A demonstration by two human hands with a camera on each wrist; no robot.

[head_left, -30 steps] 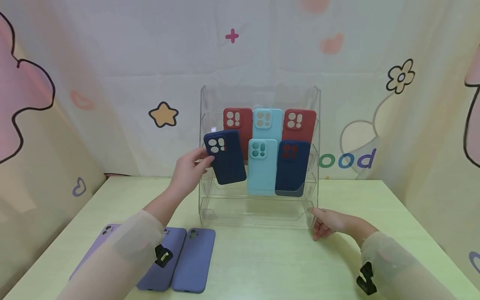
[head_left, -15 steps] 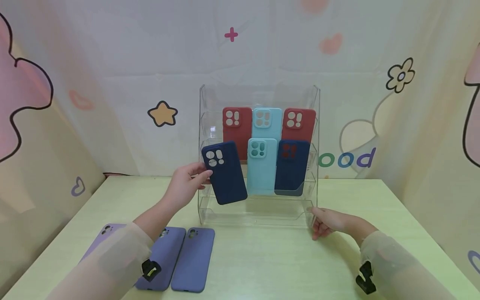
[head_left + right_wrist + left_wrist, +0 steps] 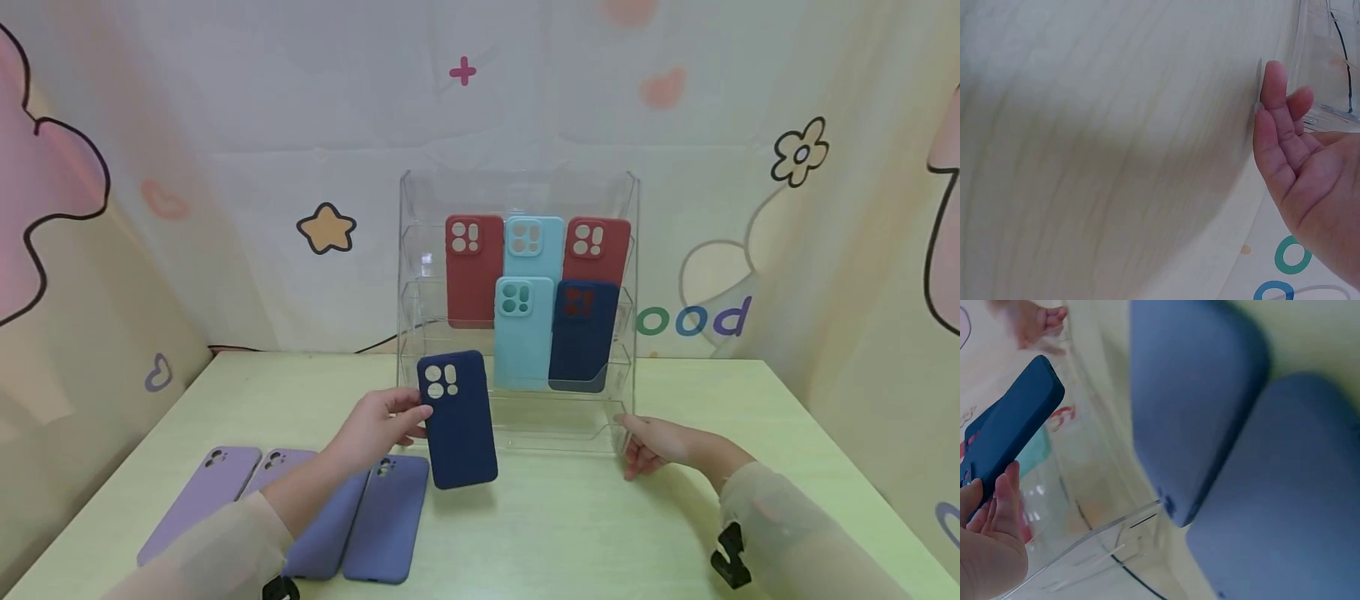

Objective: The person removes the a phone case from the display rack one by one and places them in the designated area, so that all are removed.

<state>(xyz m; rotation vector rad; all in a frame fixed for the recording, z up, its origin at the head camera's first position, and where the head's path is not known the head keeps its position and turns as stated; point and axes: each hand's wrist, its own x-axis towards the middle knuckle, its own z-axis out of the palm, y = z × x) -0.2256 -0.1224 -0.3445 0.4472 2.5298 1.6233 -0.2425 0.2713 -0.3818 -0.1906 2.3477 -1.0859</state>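
Observation:
My left hand (image 3: 382,429) pinches a dark blue phone case (image 3: 459,433) by its left edge, thumb in front. The case hangs slightly tilted above the table, before the lower left of a clear acrylic display rack (image 3: 517,193). In the left wrist view the same phone case (image 3: 1019,422) shows from its side. At the rack's lower right corner my right hand (image 3: 652,443) grips the side panel between thumb and fingers. On the rack stand two red cases (image 3: 475,292), two light blue cases (image 3: 522,342) and another dark blue case (image 3: 585,342).
Several purple phone cases lie in a row on the table's left, a lilac one (image 3: 198,500) outermost and a darker one (image 3: 386,525) nearest the rack. My left forearm passes over some of them. A printed curtain (image 3: 315,100) hangs behind the table.
My left hand has brought the dark blue case down from in front of the rack's upper left to near the table, baring the left red case. The right hand stays at the rack's corner.

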